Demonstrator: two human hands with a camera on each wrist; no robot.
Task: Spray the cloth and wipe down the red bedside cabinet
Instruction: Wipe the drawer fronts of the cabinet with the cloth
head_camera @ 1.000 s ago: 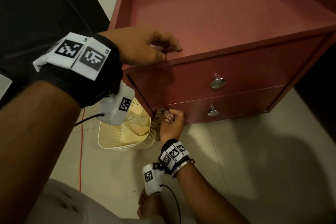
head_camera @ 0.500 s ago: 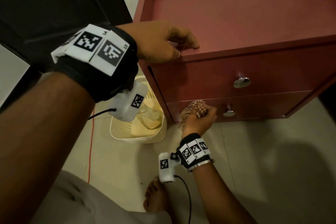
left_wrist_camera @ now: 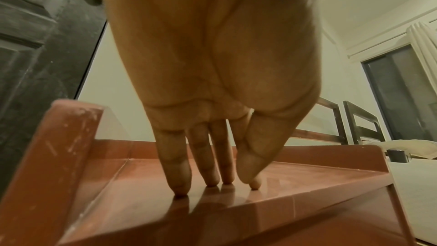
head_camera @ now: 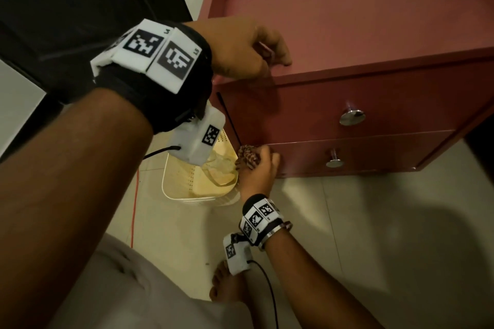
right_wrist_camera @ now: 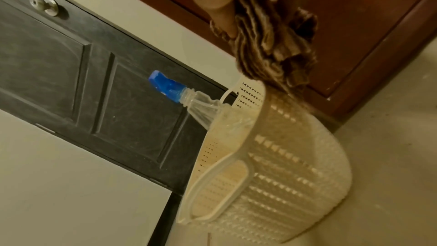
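Standing on pale floor tiles (head_camera: 374,235) beside a dark panelled door (right_wrist_camera: 71,59), the glossy red cabinet (head_camera: 347,35) bears the left hand (head_camera: 240,48), fingertips (left_wrist_camera: 181,186) straight, slightly spread, at 9 o'clock on its top. The right hand (head_camera: 260,168) grips the bunched patterned cloth (head_camera: 247,156) against the lower drawer's left end; a perforated cream basket (right_wrist_camera: 272,166) at the cabinet's 7 o'clock holds a clear spray bottle (right_wrist_camera: 189,98).

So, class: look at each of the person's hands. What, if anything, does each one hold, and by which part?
The right hand grips the bunched cloth by its upper folds. The left hand holds nothing; its fingertips rest on the red cabinet top.
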